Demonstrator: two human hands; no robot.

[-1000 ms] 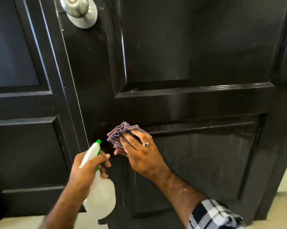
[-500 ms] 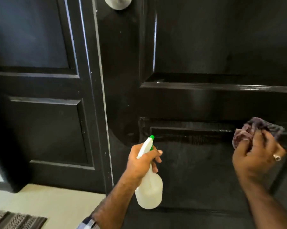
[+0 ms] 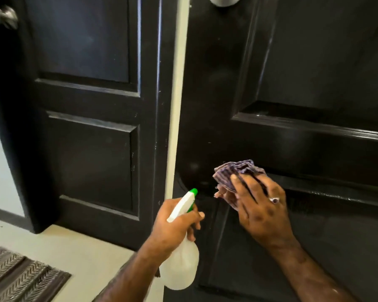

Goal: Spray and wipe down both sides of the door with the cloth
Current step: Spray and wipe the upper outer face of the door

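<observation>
Glossy black panelled door (image 3: 292, 73), right hand (image 3: 260, 210) pressing bunched cloth (image 3: 238, 171) flat-fingered, left hand (image 3: 172, 225) gripping spray bottle (image 3: 181, 269), pale floor (image 3: 79, 253)

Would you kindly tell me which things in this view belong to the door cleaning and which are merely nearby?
Part of the job:
- door, being wiped
- cloth, pressed to the door by the right hand
- spray bottle, gripped by the left hand

Just nearby:
- second door on the left
- doormat on the floor
- door knob, top edge
</observation>
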